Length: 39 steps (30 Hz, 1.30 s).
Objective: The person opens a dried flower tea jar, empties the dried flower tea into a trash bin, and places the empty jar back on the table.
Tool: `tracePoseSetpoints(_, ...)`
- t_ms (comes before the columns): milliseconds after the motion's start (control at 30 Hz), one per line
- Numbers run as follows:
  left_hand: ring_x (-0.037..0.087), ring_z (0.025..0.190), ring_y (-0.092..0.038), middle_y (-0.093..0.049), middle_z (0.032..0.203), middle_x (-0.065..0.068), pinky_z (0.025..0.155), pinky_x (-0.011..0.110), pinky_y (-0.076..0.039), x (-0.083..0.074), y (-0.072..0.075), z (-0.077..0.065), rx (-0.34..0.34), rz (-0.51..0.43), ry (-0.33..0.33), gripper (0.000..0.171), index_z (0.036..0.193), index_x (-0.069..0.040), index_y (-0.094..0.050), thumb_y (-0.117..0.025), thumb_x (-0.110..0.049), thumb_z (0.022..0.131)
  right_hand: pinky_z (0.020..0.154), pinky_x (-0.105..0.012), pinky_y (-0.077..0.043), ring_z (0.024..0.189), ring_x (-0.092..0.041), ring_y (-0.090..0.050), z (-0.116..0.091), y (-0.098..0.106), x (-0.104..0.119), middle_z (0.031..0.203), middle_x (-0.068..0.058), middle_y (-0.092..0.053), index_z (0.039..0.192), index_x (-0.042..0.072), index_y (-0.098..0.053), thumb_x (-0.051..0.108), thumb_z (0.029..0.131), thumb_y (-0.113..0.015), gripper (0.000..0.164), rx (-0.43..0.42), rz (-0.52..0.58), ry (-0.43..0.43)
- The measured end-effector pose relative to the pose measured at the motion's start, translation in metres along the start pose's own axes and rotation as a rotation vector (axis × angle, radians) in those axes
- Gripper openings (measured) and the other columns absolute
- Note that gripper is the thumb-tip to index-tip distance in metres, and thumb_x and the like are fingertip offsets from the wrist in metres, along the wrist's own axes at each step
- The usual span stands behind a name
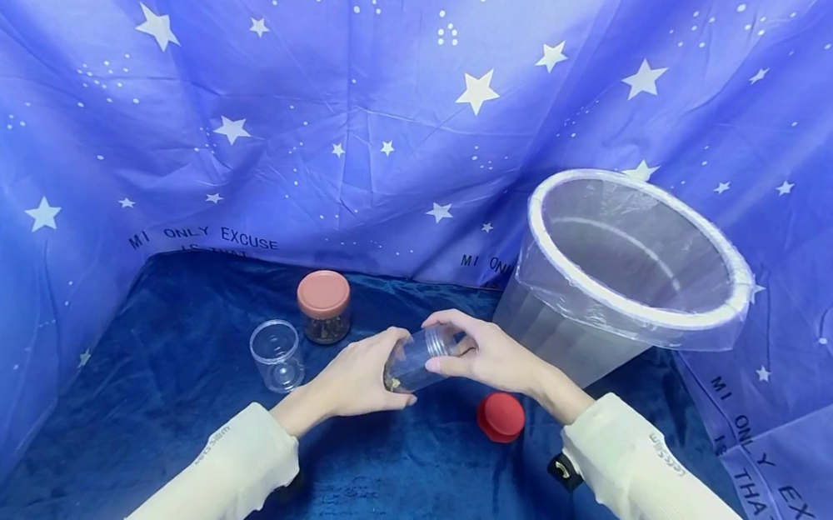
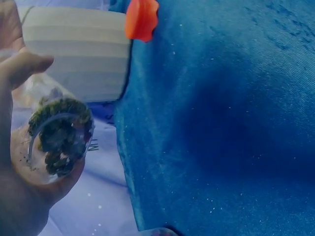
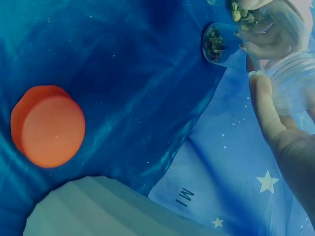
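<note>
Jar tilts, its neck to the right; the left hand curls round its base end, the right hand grips its neck, near a red lid.

A dark blue, velvety cloth covers the desk. On its left side, an open clear jar stands upright just beside a second, pink-lidded jar, also upright. A red lid lies farther right, and a pale bin stands beyond it.
</note>
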State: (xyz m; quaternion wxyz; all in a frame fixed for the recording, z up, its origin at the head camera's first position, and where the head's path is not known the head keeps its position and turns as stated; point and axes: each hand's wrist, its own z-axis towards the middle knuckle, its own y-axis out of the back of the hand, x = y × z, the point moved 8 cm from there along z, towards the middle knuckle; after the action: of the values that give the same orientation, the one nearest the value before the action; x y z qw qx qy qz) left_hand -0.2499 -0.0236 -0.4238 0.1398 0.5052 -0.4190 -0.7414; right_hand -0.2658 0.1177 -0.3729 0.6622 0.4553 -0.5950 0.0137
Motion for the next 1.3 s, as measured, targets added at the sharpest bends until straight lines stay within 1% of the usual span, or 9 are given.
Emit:
tracePoseSetpoints(200, 0.010, 0.089, -0.063, -0.063, 0.104, -0.003, 0.077, 0.029, -0.053, -0.002, -0.002, -0.001, 0.100, -0.136, -0.018, 0.069, 0.129, -0.016, -0.050, -0.084, -0.038, 0.072, 0.083, -0.029, -0.058, 0.096, -0.020, -0.069, -0.006, -0.005, 0.004, 0.124, -0.013, -0.058, 0.137, 0.014, -0.050, 0.022, 0.088, -0.074, 0.054, 0.062, 0.028, 0.066)
tracePoseSetpoints(367, 0.007, 0.082, -0.063, -0.065, 0.100, -0.004, 0.073, 0.025, -0.053, -0.001, -0.006, -0.001, 0.176, -0.243, -0.017, 0.069, 0.130, -0.015, -0.050, -0.084, -0.036, 0.073, 0.095, -0.037, -0.055, 0.108, -0.022, -0.063, -0.009, -0.007, 0.006, 0.131, -0.010, -0.055, 0.138, 0.014, -0.049, 0.021, 0.088, -0.074, 0.057, 0.088, -0.001, 0.135)
tracePoseSetpoints(533, 0.007, 0.087, -0.063, -0.067, 0.103, -0.004, 0.077, 0.026, -0.053, 0.001, -0.008, -0.002, 0.186, -0.270, -0.006, 0.070, 0.131, -0.014, -0.050, -0.084, -0.038, 0.073, 0.099, -0.042, -0.052, 0.115, -0.025, -0.056, -0.009, -0.007, 0.006, 0.137, -0.010, -0.051, 0.140, 0.015, -0.047, 0.020, 0.087, -0.075, 0.060, 0.100, -0.007, 0.147)
tracePoseSetpoints(633, 0.007, 0.086, -0.063, -0.067, 0.103, -0.003, 0.076, 0.027, -0.053, 0.000, -0.007, -0.001, 0.171, -0.246, 0.001, 0.070, 0.130, -0.016, -0.050, -0.083, -0.039, 0.073, 0.097, -0.040, -0.053, 0.115, -0.025, -0.058, -0.009, -0.006, 0.004, 0.137, -0.012, -0.050, 0.145, 0.014, -0.041, 0.022, 0.088, -0.073, 0.066, 0.091, 0.025, 0.096)
tracePoseSetpoints(733, 0.007, 0.085, -0.063, -0.066, 0.102, -0.003, 0.075, 0.026, -0.052, -0.001, -0.007, -0.001, 0.149, -0.210, 0.002, 0.069, 0.130, -0.016, -0.050, -0.083, -0.039, 0.073, 0.092, -0.037, -0.055, 0.114, -0.024, -0.061, -0.008, -0.003, -0.003, 0.136, -0.011, -0.052, 0.147, 0.018, -0.038, 0.032, 0.092, -0.068, 0.064, 0.043, 0.035, -0.006)
tracePoseSetpoints(900, 0.009, 0.089, -0.062, -0.065, 0.103, -0.003, 0.077, 0.029, -0.053, -0.002, -0.005, -0.001, 0.078, -0.120, 0.003, 0.068, 0.129, -0.016, -0.051, -0.083, -0.039, 0.073, 0.082, -0.036, -0.057, 0.106, -0.023, -0.064, -0.003, 0.007, -0.016, 0.132, -0.012, -0.059, 0.142, 0.018, -0.045, 0.049, 0.100, -0.049, 0.052, -0.043, 0.064, -0.177)
tracePoseSetpoints(1067, 0.015, 0.094, -0.064, -0.066, 0.108, -0.001, 0.079, 0.035, -0.054, -0.006, -0.002, -0.001, 0.009, -0.011, 0.020, 0.071, 0.131, -0.017, -0.051, -0.082, -0.042, 0.072, 0.077, -0.037, -0.059, 0.094, -0.023, -0.070, 0.000, 0.016, -0.026, 0.126, -0.017, -0.063, 0.135, 0.010, -0.051, 0.058, 0.099, -0.040, 0.061, -0.100, 0.133, -0.308)
tracePoseSetpoints(1167, 0.017, 0.096, -0.064, -0.065, 0.111, 0.000, 0.080, 0.037, -0.053, -0.008, 0.000, 0.000, -0.010, 0.038, 0.022, 0.073, 0.132, -0.017, -0.050, -0.081, -0.044, 0.071, 0.077, -0.038, -0.058, 0.095, -0.024, -0.068, 0.000, 0.015, -0.030, 0.126, -0.018, -0.061, 0.134, 0.008, -0.051, 0.062, 0.098, -0.038, 0.066, -0.074, 0.177, -0.366)
tracePoseSetpoints(1300, 0.017, 0.096, -0.063, -0.064, 0.111, 0.000, 0.079, 0.038, -0.053, -0.010, 0.001, 0.001, -0.023, 0.093, 0.014, 0.073, 0.131, -0.017, -0.051, -0.082, -0.044, 0.071, 0.077, -0.038, -0.057, 0.099, -0.026, -0.065, -0.001, 0.009, -0.033, 0.129, -0.018, -0.057, 0.135, 0.009, -0.049, 0.066, 0.096, -0.037, 0.070, 0.003, 0.201, -0.424)
